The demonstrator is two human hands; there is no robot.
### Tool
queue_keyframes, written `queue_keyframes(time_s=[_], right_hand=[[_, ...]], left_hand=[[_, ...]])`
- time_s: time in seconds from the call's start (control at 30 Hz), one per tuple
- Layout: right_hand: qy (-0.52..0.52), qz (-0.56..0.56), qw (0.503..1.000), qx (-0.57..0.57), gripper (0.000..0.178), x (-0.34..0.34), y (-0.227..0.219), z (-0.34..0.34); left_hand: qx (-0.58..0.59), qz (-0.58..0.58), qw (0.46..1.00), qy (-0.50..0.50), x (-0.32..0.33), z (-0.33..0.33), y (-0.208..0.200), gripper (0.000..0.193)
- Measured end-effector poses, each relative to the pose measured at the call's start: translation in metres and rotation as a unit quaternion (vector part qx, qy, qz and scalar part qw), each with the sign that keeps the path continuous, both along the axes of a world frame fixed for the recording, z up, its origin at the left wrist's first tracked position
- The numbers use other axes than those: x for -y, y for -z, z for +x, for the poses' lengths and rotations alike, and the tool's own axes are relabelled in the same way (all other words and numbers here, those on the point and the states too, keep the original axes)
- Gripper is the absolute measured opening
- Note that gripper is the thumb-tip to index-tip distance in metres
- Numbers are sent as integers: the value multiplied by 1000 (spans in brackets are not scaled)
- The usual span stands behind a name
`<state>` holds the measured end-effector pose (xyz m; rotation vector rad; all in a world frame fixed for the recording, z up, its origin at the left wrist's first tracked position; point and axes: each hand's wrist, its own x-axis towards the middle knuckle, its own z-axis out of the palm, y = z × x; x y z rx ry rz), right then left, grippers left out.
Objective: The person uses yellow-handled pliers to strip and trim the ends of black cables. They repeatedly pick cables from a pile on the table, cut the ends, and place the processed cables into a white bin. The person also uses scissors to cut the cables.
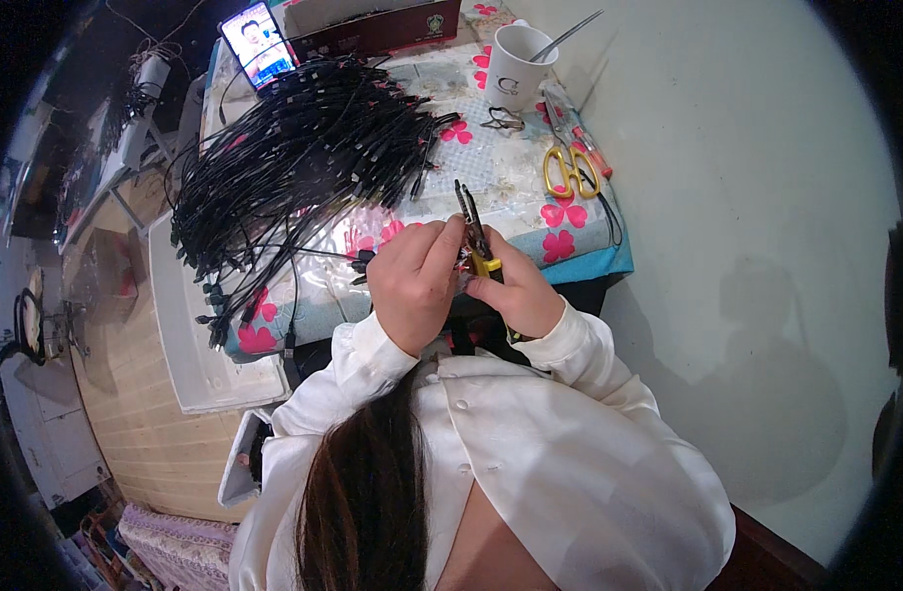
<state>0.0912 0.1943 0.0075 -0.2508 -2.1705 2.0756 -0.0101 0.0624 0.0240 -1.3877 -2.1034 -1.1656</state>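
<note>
My right hand (520,291) is wrapped around needle-nosed pliers (489,268) with yellow-and-black handles, their dark jaws pointing away from me. Close against it, my left hand (412,281) is closed, thumb and fingers pinched near the pliers' pivot. Black cable ends (361,264) stick out on the left side of that hand; what its fingertips grip is hidden. A large heap of black cables (303,148) with small plugs covers the left half of the table, and some hang over its near edge.
Behind the heap stand a lit phone (261,44) and a dark red box (372,32). A white cup (515,69) holds a metal utensil. Gold-handled scissors (569,172) lie at the right edge of the flowered tablecloth (451,163). A white tray (190,369) sits lower left.
</note>
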Motion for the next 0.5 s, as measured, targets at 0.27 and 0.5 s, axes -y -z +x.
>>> queue_keyframes(time_s=[0.27, 0.5], right_hand=[[31, 52, 998, 7, 29, -3, 13, -4], [104, 122, 986, 54, 25, -50, 13, -43]], left_hand=[[8, -19, 1000, -10, 0, 1, 0, 42], [221, 27, 975, 2, 4, -7, -1, 19]])
